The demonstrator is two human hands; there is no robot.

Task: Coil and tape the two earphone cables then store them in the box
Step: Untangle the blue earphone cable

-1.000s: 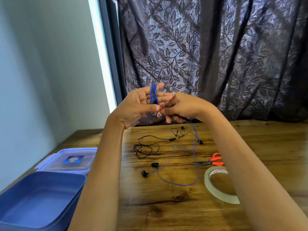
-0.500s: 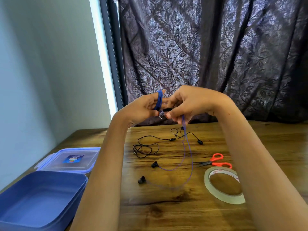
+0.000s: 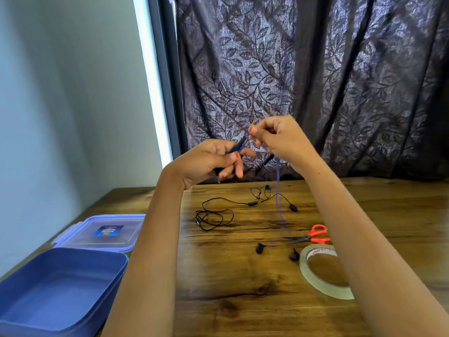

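- Head view: left hand raised, fingers curled round the blue earphone cable coil; right hand higher, pinching its strand.
- Cable tail hangs to the table — earbuds beside tape roll, which the right forearm partly hides; black earphones loose, box open.
- Since earlier: right hand risen, earbuds dragged rightward.

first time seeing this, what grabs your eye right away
Two hands raised in front of the dark curtain: the left hand grips a small coil of the blue earphone cable, and the right hand pinches its loose strand, which hangs to the wooden table. Below, the black earphones lie loose on it, with orange scissors and a tape roll to their right and the open blue box at lower left.
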